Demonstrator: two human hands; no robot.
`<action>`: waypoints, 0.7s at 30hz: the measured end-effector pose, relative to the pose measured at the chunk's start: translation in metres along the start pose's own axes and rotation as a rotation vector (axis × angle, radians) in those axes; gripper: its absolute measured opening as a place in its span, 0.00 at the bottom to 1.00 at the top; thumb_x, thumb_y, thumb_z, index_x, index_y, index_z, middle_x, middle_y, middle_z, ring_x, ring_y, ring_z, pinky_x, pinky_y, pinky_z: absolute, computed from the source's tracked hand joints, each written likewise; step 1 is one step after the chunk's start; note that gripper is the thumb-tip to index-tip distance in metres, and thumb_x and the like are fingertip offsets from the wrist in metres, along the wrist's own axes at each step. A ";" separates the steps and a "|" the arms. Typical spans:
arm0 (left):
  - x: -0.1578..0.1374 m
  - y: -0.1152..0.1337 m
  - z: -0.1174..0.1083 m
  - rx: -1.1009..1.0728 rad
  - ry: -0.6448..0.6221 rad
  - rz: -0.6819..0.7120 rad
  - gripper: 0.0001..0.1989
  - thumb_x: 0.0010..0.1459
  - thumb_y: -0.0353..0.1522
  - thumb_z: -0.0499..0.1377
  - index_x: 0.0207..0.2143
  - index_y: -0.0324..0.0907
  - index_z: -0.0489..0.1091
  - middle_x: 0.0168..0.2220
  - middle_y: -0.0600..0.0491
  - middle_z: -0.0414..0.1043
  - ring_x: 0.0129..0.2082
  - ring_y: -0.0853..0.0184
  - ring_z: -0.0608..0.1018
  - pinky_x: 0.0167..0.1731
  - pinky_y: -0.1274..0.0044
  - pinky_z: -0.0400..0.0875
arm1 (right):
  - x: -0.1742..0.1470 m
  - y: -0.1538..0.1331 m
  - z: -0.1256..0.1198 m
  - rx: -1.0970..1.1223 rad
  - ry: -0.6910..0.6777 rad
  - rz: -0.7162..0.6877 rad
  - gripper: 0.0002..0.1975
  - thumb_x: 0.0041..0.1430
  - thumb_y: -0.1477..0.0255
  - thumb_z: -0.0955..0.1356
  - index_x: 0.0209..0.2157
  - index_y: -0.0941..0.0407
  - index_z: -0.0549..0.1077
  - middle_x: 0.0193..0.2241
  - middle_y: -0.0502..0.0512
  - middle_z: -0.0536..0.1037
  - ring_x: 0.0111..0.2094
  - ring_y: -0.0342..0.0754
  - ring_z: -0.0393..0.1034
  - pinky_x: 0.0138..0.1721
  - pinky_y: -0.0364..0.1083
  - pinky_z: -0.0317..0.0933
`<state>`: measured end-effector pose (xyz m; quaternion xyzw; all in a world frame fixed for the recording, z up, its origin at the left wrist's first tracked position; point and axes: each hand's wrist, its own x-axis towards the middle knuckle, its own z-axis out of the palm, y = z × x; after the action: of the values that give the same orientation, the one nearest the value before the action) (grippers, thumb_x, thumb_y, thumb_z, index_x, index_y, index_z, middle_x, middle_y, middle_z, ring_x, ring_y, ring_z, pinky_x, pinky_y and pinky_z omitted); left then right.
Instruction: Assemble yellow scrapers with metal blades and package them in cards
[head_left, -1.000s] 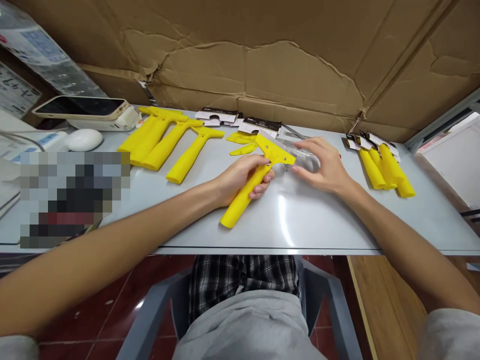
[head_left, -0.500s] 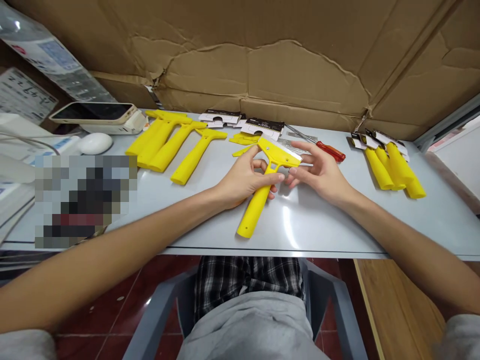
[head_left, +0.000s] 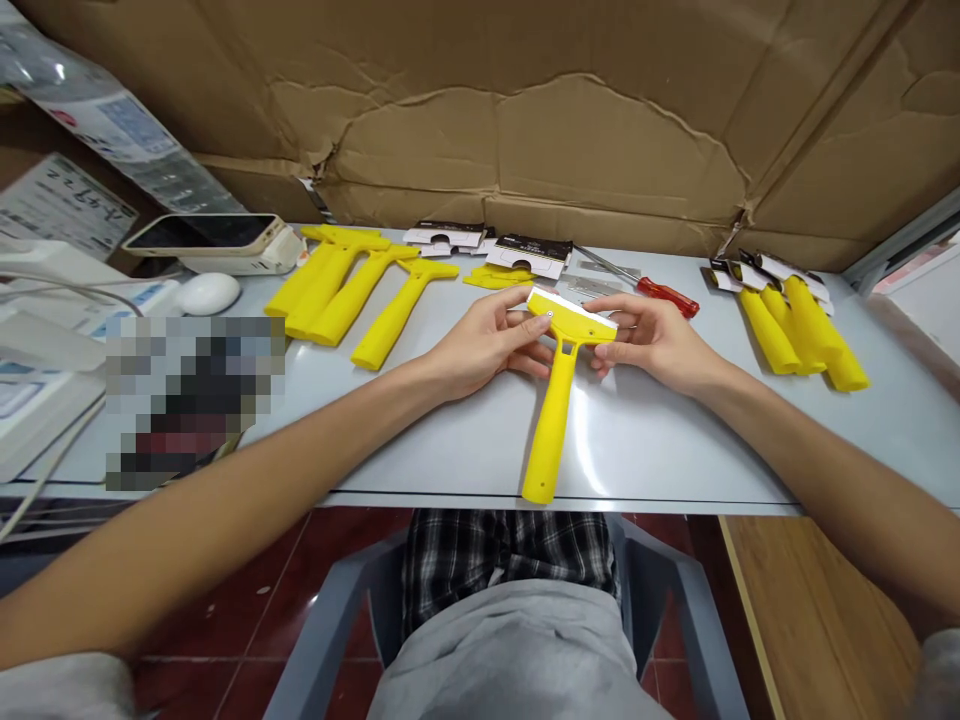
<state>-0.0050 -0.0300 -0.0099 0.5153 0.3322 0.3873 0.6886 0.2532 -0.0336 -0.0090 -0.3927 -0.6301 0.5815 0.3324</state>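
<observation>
A yellow scraper [head_left: 551, 420] with a wide head and a pale strip along its top edge is held over the table, its handle pointing toward me. My left hand [head_left: 487, 343] grips the left end of the head, thumb on its face near a screw. My right hand [head_left: 651, 340] pinches the right end between thumb and fingers. Behind the scraper lie yellow flat pieces [head_left: 491, 276], metal blades [head_left: 589, 287] and a screwdriver [head_left: 667, 296] with a red handle. Black-and-white cards [head_left: 532, 252] lie just beyond them.
Several yellow scraper handles [head_left: 394, 315] lie to the left. At the right are yellow handles with cards [head_left: 814, 320]. A phone [head_left: 202, 234], a white mouse [head_left: 208, 294] and a plastic bottle [head_left: 112, 120] occupy the left end. Cardboard [head_left: 600, 140] stands along the back.
The scraper has turned so its handle points more straight toward me. My left hand has shifted from the neck to the head's left end, and my right hand now grips the right end.
</observation>
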 end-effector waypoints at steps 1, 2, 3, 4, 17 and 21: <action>0.000 0.000 -0.001 0.005 -0.013 0.004 0.33 0.54 0.40 0.79 0.56 0.41 0.70 0.37 0.47 0.85 0.32 0.60 0.88 0.31 0.72 0.86 | 0.001 0.001 -0.001 0.001 0.004 -0.001 0.41 0.51 0.58 0.83 0.61 0.59 0.72 0.39 0.58 0.82 0.35 0.46 0.81 0.40 0.50 0.81; 0.000 0.000 -0.003 0.013 -0.022 0.010 0.35 0.54 0.40 0.79 0.59 0.42 0.69 0.37 0.48 0.85 0.32 0.59 0.89 0.31 0.72 0.86 | 0.001 0.001 -0.001 -0.002 0.009 -0.003 0.40 0.51 0.56 0.83 0.60 0.60 0.73 0.39 0.58 0.81 0.34 0.46 0.80 0.39 0.50 0.81; 0.000 0.000 -0.004 0.031 -0.028 0.016 0.38 0.55 0.40 0.79 0.62 0.44 0.67 0.36 0.49 0.85 0.31 0.59 0.89 0.31 0.71 0.86 | 0.001 0.002 -0.002 -0.010 0.013 -0.005 0.40 0.52 0.55 0.82 0.59 0.60 0.73 0.38 0.58 0.81 0.34 0.45 0.80 0.39 0.50 0.81; 0.000 0.001 -0.005 0.059 -0.032 0.021 0.39 0.55 0.40 0.79 0.64 0.44 0.66 0.36 0.49 0.85 0.31 0.59 0.89 0.32 0.71 0.86 | 0.001 0.002 -0.002 -0.022 0.011 -0.005 0.40 0.52 0.53 0.82 0.59 0.61 0.74 0.37 0.58 0.81 0.33 0.45 0.80 0.38 0.49 0.81; 0.000 0.008 -0.012 0.410 0.021 0.106 0.21 0.54 0.34 0.78 0.47 0.39 0.77 0.27 0.50 0.81 0.23 0.64 0.83 0.26 0.76 0.79 | -0.003 -0.004 0.000 -0.142 0.022 0.017 0.42 0.54 0.52 0.81 0.62 0.65 0.76 0.36 0.62 0.81 0.34 0.47 0.80 0.39 0.50 0.78; -0.004 0.011 -0.008 0.418 0.043 0.115 0.18 0.55 0.31 0.77 0.45 0.40 0.77 0.28 0.51 0.81 0.24 0.66 0.83 0.27 0.76 0.78 | -0.004 -0.006 0.000 -0.165 0.025 0.014 0.41 0.54 0.52 0.81 0.62 0.63 0.77 0.35 0.61 0.81 0.34 0.48 0.80 0.39 0.49 0.77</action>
<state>-0.0157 -0.0283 -0.0010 0.6565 0.3901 0.3596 0.5362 0.2548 -0.0372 -0.0032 -0.4305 -0.6690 0.5249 0.3026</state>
